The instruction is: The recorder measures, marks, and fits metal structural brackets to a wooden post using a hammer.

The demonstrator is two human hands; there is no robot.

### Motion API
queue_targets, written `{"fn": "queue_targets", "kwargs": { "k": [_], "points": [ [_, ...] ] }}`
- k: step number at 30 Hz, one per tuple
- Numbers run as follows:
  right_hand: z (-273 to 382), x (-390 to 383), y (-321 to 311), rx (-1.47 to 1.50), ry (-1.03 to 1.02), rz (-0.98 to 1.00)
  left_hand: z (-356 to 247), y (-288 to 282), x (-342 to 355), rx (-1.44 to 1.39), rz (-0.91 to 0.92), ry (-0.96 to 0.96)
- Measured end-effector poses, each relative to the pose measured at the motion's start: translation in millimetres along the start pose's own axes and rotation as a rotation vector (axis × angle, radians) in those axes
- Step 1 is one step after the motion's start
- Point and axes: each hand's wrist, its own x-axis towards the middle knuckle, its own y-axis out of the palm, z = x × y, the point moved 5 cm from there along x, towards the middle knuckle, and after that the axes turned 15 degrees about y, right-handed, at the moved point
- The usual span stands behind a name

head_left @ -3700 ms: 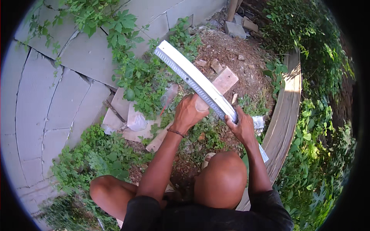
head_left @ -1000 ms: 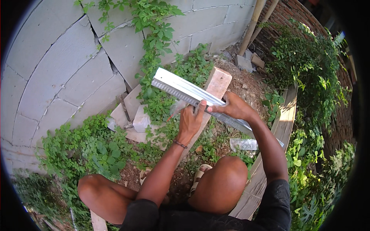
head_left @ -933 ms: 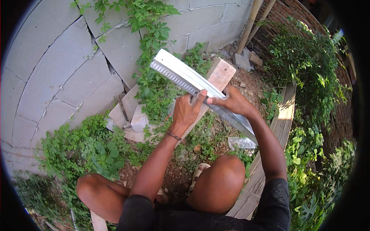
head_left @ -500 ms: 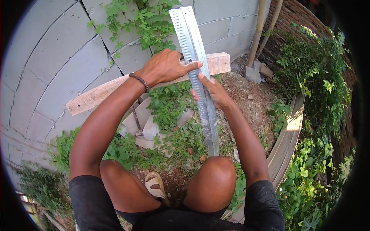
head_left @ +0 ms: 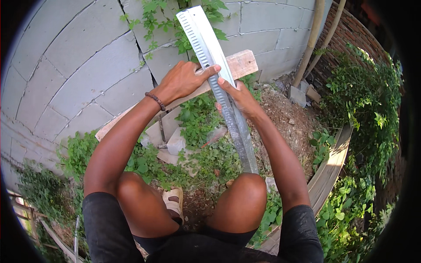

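Observation:
A long silver metal channel [head_left: 197, 30] with a slotted strip stands steeply across a pale wooden batten [head_left: 241, 63], which runs from lower left to upper right. My left hand [head_left: 184, 79] is closed at the crossing, its thumb laid over the channel and its other fingers curled at the batten, partly hidden. Just below and to the right, my right hand [head_left: 239, 98] grips the channel, thumb on its face and fingertips showing on the far side. The channel's lower end reaches down to my right knee.
A cracked grey block wall [head_left: 74, 65] with vines rises ahead. Rubble boards [head_left: 155, 133] and weeds lie below. Bamboo poles [head_left: 309, 44] lean near a brick wall [head_left: 359, 30]. A long weathered plank [head_left: 333, 160] lies along the right, beside bushes.
The channel has turned from diagonal to steep, and the batten has swung across it with my left hand. In the last half second the channel's top has tipped slightly left.

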Motion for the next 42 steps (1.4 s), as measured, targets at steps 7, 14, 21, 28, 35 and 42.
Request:
{"fn": "queue_targets", "kwargs": {
  "k": [7, 14, 21, 28, 35, 42],
  "points": [
    [6.1, 6.2, 20.1, -0.184, 0.039, -0.045, 32.4, 2.9, -14.4, -0.136, -0.115, 0.1],
    [40.0, -4.2, 47.4, -0.35, 0.12, -0.126, 43.2, -19.5, -26.9, -0.272, -0.087, 0.093],
    [39.7, 10.6, 70.1, -0.405, 0.135, -0.145, 71.4, -23.2, -44.0, -0.368, -0.235, 0.174],
    [31.3, 13.1, 84.0, -0.398, 0.112, -0.109, 78.6, -23.3, -58.5, -0.32, -0.152, 0.098],
    [18.8, 15.9, 80.0, -0.363, 0.104, 0.012, 87.7, -11.9, -64.3, -0.322, -0.225, 0.085],
    [35.5, 4.9, 48.3, -0.571, 0.04, -0.068, 69.6, -7.4, -42.1, -0.234, -0.249, 0.106]
  ]
}}
